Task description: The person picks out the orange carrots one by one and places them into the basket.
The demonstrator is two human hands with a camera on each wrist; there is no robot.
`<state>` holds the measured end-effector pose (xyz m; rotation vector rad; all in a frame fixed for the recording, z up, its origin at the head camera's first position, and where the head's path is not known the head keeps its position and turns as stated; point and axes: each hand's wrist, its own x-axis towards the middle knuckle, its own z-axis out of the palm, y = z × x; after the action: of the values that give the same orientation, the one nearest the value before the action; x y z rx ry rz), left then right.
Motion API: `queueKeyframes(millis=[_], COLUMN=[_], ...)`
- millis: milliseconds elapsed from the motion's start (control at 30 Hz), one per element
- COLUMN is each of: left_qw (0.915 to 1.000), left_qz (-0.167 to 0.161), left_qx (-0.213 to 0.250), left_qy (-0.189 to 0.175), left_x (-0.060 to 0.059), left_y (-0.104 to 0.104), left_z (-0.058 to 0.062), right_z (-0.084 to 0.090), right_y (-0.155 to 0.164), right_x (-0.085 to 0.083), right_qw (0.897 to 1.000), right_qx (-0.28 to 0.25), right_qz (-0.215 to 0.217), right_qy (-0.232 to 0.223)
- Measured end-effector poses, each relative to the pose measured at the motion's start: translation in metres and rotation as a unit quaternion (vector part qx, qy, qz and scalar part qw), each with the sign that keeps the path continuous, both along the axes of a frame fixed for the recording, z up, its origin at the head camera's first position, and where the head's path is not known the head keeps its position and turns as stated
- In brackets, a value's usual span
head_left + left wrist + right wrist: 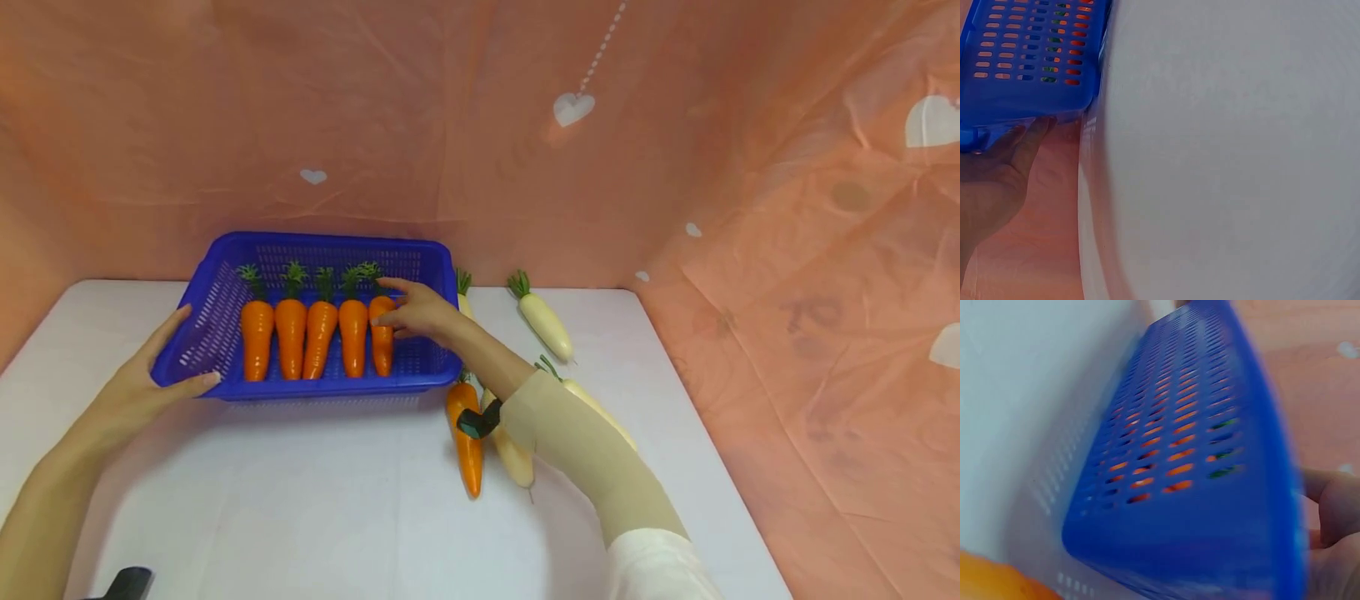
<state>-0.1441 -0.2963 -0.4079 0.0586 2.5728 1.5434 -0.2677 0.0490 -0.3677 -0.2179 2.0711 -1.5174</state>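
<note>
**Hands at the blue basket of carrots**

Nearest the camera, a loose carrot point(467, 437) lay on the white table point(315, 500), just off the basket's near right corner, under the right forearm. Touching its right side lay a pale radish point(513, 458), and a second radish point(600, 408) showed past the beige sleeve point(570, 442).

The left hand point(142, 379) lay spread against the basket's point(225, 250) near left corner, fingers straight along the outer wall and thumb on the front edge; the left wrist view showed the fingers point(1025, 140) pressed on the blue plastic.

Inside the basket five carrots lay side by side, tips toward the near wall and green tops toward the far wall. The right hand point(420, 312) reached over the basket's right rim, its fingers curled on the fifth carrot point(381, 333), the one farthest right in the row. The right wrist view gave only the slotted wall and a blurred fingertip point(1335, 506).

Beyond the basket's right side, a third radish point(546, 323) lay alone, well apart from the hand. Another green top point(463, 283) stuck up just behind the right rim. A pink curtain point(675, 167) with white hearts hung behind it all.
</note>
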Motion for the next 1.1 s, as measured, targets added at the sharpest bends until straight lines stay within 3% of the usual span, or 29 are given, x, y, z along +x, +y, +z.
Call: queueKeyframes(millis=[367, 667, 867, 1100], left_qw=[0.9999, 1.0000, 1.0000, 0.9999], left_qz=[0.002, -0.002, -0.001, -0.002], left_qx=[-0.004, -0.003, 0.001, 0.004], left_qy=[0.010, 0.004, 0.008, 0.013], left_x=[0.000, -0.001, 0.000, -0.001], left_y=[-0.002, -0.001, -0.001, -0.001], left_z=[0.000, -0.001, -0.002, -0.002], right_z=[0.015, 0.014, 0.004, -0.018], right_y=[0.052, 0.083, 0.098, 0.114], right_x=[0.047, 0.071, 0.090, 0.111], right_qw=[0.993, 0.988, 0.984, 0.980], right_qx=[-0.071, -0.042, -0.059, -0.057], right_qz=[-0.017, -0.041, -0.065, -0.122], right_qy=[0.097, 0.141, 0.156, 0.148])
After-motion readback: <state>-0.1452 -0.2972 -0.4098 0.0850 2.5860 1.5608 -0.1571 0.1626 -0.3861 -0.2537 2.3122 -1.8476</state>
